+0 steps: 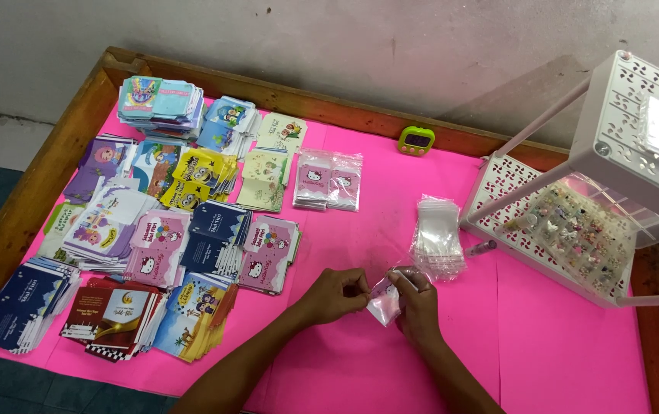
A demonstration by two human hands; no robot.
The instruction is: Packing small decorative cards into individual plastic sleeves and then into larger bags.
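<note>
The two hands meet near the front middle of the counter. The left hand [335, 294] is closed into a loose fist, its fingertips pinching one edge of a small clear plastic pouch with a pink card inside [384, 300]. The right hand [418, 303] pinches the other side of the same pouch, with the fingers curled over its top. The pouch is held just above the pink sheet that covers the wooden-framed counter [559, 345].

Just behind the right hand lies a loose pile of empty clear plastic bags [437, 241], near the hands but not touching them. To the right of this pile stands a white perforated plastic rack [490, 188] with thin white legs; on its lower shelf lies a clear flat box of small colourful pieces [582, 230], too small to tell what they are.

The left half of the counter is filled with many stacks of small printed envelopes in blue, purple, yellow, pink and red colours [153, 230], lying close beside each other. A stack of clear packets with pink cartoon cat cards [328, 181] lies behind them, toward the middle. A small green digital timer [416, 140] stands at the far edge of the counter, well apart from the hands.
</note>
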